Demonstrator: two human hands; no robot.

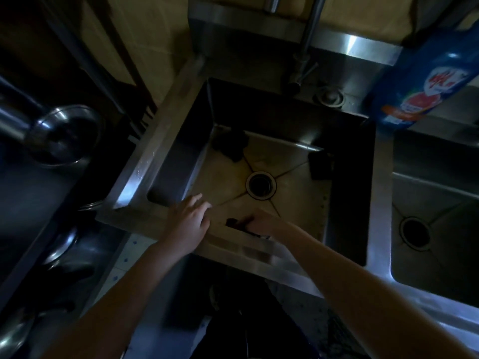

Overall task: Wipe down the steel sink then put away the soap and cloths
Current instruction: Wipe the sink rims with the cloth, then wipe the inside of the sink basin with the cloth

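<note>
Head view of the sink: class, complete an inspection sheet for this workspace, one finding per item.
Surface: steel sink, basin floor bare around the drain.
Job's things: soap bottle stands at the sink's back right corner; back-left cloth and right-side cloth lie in the basin, too dim for detail.
Clutter: steel bowls left of the sink.
Grips: left hand open over the near rim; right hand curled round the held cloth at the near wall.
Cables: nothing seen.
Surroundings: faucet behind; second basin to the right.
</note>
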